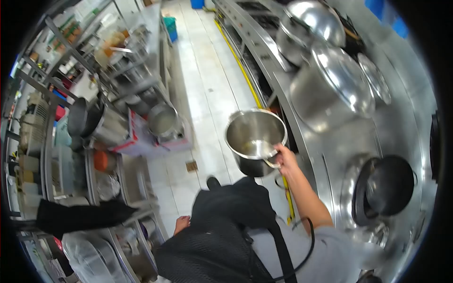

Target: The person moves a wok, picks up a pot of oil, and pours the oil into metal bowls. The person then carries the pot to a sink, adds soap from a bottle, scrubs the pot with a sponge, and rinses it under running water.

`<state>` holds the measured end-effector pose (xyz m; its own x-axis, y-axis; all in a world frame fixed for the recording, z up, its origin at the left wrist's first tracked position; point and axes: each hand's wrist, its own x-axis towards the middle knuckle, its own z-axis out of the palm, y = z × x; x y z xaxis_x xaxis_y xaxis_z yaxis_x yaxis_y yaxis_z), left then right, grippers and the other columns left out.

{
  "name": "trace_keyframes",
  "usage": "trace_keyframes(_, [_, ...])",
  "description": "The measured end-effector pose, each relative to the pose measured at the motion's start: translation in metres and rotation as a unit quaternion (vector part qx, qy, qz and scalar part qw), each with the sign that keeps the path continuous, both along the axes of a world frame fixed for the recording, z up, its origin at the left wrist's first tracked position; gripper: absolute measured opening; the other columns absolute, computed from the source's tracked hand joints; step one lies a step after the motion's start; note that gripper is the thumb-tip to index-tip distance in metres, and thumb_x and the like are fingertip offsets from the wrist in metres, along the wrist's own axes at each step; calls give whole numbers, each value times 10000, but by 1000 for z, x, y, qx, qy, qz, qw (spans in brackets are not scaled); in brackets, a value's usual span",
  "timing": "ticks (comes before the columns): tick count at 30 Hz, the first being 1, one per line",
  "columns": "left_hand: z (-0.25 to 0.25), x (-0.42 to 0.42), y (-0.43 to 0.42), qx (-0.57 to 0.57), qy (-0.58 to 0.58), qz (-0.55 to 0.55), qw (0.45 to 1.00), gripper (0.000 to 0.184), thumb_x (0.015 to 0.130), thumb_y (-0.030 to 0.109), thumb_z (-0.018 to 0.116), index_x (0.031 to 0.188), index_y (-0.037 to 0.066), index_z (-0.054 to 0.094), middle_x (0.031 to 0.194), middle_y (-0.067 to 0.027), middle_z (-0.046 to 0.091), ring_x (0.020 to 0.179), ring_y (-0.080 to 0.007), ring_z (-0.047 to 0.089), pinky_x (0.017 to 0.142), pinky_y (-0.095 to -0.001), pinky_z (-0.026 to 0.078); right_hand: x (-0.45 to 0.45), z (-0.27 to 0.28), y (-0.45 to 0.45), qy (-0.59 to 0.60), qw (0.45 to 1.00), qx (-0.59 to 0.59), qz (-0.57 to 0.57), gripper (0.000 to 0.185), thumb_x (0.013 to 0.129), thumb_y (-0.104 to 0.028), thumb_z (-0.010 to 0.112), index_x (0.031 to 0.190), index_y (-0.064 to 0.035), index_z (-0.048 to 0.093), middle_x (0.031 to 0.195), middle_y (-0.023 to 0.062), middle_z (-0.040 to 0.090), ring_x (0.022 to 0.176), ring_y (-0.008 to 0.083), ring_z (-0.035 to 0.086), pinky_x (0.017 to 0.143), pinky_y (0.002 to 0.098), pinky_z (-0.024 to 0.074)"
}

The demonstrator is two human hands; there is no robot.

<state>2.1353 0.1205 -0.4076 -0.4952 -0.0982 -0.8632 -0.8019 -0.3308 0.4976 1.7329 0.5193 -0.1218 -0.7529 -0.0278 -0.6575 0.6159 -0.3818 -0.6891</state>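
Note:
A tall steel pot hangs upright over the tiled floor, its open top facing me and a little something shiny at its bottom. My right hand is closed round the pot's side handle at the near right of the rim. Low at the left of my body, my left hand shows only in part beside the black apron; its fingers are too small and partly hidden to read. Nothing can be made out in it.
On the steel counter at the right stand a large lidded pot, another lidded pot and a black wok. At the left are shelves, a smaller pot on a box, and a teal bin farther off.

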Motion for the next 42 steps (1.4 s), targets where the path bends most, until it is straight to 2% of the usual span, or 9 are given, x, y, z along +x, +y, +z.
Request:
trace_keyframes(1, [30,-53,-2,-185,-22,-35,982,325,876,288,645,1056,18,627,845,-106,679,682,-187,653,557,-320,517,-14,0,-5,-6,1000,26,-17,211,747,-164,690,681,-157,490,523,-82,369,374,29,266,343,186,204])
trace_keyframes(9, [129,-390,-136,-275,161,-138,938,336,883,258,631,1082,-12,618,800,-85,676,691,-154,631,641,-296,511,-156,-14,-45,-31,998,-20,-55,218,755,-162,664,665,-174,466,500,-92,329,381,27,281,352,200,218])
trace_keyframes(14, [47,-444,-185,-378,95,-188,902,328,895,300,582,1048,15,633,810,-105,687,720,-198,653,667,-351,519,-286,-47,-77,-38,997,-44,-58,188,759,-161,641,667,-164,477,499,-85,349,367,27,275,333,182,220])
trace_keyframes(15, [28,-444,-201,-418,121,-433,789,356,901,362,534,986,43,670,808,-112,692,734,-235,670,691,-386,526,-312,-48,-86,-38,997,-38,-61,186,760,-163,639,667,-161,478,500,-85,349,367,26,274,332,182,217])
trace_keyframes(16, [37,-453,-191,-370,61,-437,817,349,880,370,529,860,59,687,776,-119,684,741,-282,668,687,-423,525,-338,-46,-94,-41,997,-38,-51,185,760,-163,637,667,-159,477,500,-85,346,368,27,272,332,182,216])
trace_keyframes(19, [60,-475,-162,-285,-6,-285,915,300,812,326,552,837,61,691,808,-133,687,820,-321,660,722,-428,523,-422,-43,-121,-40,998,-53,-22,202,761,-164,631,654,-164,459,493,-83,334,364,35,265,332,188,220])
trace_keyframes(29, [-32,-656,-200,-301,115,-292,900,338,762,343,610,908,50,696,869,-159,687,848,-312,663,735,-439,516,-685,-22,-239,-48,997,-29,46,281,765,-178,639,611,-207,405,467,-81,299,358,51,274,344,226,236])
trace_keyframes(33, [14,-799,-244,-354,132,-363,852,348,819,354,605,900,31,706,829,-164,689,795,-276,676,705,-396,517,-772,8,-287,-37,999,-13,17,280,773,-152,634,618,-198,406,480,-80,306,361,45,259,344,201,220])
trace_keyframes(42, [62,-1165,-410,-270,108,-34,956,252,846,217,645,921,-19,686,729,-100,666,652,-170,636,602,-301,509,-960,-19,-356,-20,998,-47,-38,193,744,-132,672,678,-143,492,514,-59,336,387,64,282,376,224,239])
